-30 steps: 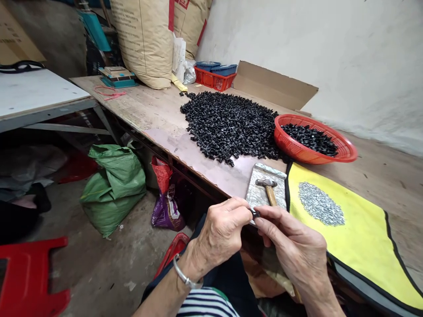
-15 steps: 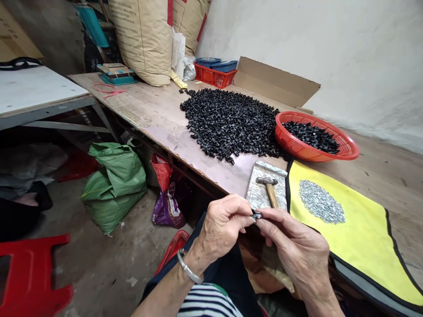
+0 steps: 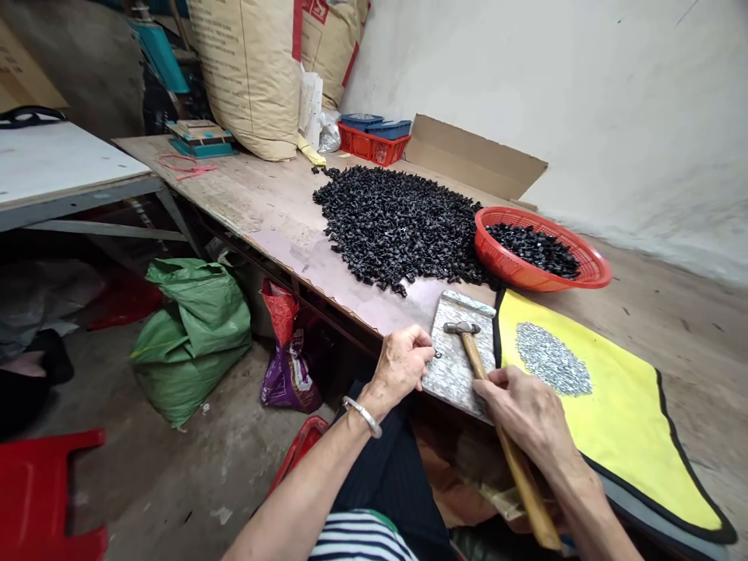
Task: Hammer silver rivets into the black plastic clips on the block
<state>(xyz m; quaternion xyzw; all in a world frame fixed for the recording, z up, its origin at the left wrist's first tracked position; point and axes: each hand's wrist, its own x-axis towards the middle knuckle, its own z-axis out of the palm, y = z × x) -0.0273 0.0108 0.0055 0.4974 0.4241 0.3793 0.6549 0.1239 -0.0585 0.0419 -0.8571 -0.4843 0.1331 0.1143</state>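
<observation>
My left hand (image 3: 400,366) rests at the near edge of a scuffed metal plate (image 3: 451,382), its fingertips pinching a small dark piece (image 3: 438,354) against the surface. My right hand (image 3: 526,409) is wrapped around the wooden handle of a small hammer (image 3: 474,358), whose steel head (image 3: 461,328) lies on the plate. A broad heap of black plastic pieces (image 3: 397,226) covers the bench beyond the plate. To the right, a red plastic basket (image 3: 514,269) holds more of them. Grey metal bits form a pile (image 3: 549,358) on a yellow mat (image 3: 619,452).
A wooden bench (image 3: 245,187) runs along a white wall, with large paper sacks (image 3: 248,78) and a red crate (image 3: 365,144) at its far end. Below its edge are a green sack (image 3: 192,335), a purple bag (image 3: 289,374) and a red stool (image 3: 47,491).
Both hands held the small piece together above the plate; now my right hand has left it and grips the hammer. The hammer has swung around, and the piece sits lower, on the plate.
</observation>
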